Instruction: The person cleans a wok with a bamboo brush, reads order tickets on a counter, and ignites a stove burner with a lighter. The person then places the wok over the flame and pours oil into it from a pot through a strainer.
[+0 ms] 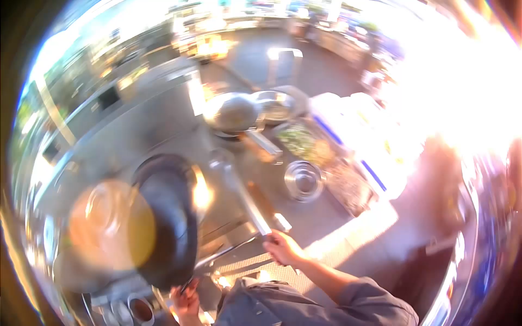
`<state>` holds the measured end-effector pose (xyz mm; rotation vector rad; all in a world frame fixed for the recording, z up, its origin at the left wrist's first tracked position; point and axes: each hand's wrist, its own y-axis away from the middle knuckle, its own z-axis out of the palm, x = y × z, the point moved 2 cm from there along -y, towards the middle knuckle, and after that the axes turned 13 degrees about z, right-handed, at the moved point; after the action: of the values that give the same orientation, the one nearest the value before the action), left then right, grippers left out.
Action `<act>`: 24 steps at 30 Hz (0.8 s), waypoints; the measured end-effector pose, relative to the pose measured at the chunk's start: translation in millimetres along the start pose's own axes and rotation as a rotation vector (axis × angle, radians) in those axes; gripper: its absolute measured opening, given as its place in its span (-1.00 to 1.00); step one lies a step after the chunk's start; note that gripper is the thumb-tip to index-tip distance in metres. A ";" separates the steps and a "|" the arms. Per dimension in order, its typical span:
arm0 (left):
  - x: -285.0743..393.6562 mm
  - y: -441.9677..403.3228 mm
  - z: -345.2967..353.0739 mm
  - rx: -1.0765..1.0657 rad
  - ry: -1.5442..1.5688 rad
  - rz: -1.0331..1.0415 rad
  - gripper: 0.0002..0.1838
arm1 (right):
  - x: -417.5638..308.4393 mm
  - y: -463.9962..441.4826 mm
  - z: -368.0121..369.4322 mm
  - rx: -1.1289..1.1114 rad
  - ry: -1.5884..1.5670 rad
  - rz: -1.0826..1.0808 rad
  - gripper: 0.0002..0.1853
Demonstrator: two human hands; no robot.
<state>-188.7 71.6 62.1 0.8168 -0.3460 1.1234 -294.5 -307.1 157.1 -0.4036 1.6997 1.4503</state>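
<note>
My right hand [284,248] is closed around the handle of a long metal ladle [246,200]. The ladle slants up and to the left, and its bowl is blurred above the stove top. My left hand [186,298] is closed at the near edge of a large dark wok [169,217] and seems to grip its handle, though blur hides the exact hold. The wok looks tilted, and its contents cannot be made out. An orange-yellow round patch [106,228] overlaps its left side; it may be glare.
A shiny metal pan [232,112] and a round metal container [273,104] stand beyond the stove. Right of centre are a clear round bowl [304,181] and trays with chopped green food [296,139]. Small containers [140,309] sit at lower left. Strong glare covers the right side.
</note>
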 end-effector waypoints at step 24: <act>237.9 -329.8 -99.0 -0.257 -0.051 0.126 -0.79 | 72.4 -30.6 135.6 0.209 -0.156 0.158 -0.77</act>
<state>192.2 238.0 12.0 0.6035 -0.5789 1.1482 -263.4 -171.0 85.9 -0.0415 1.7651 1.3591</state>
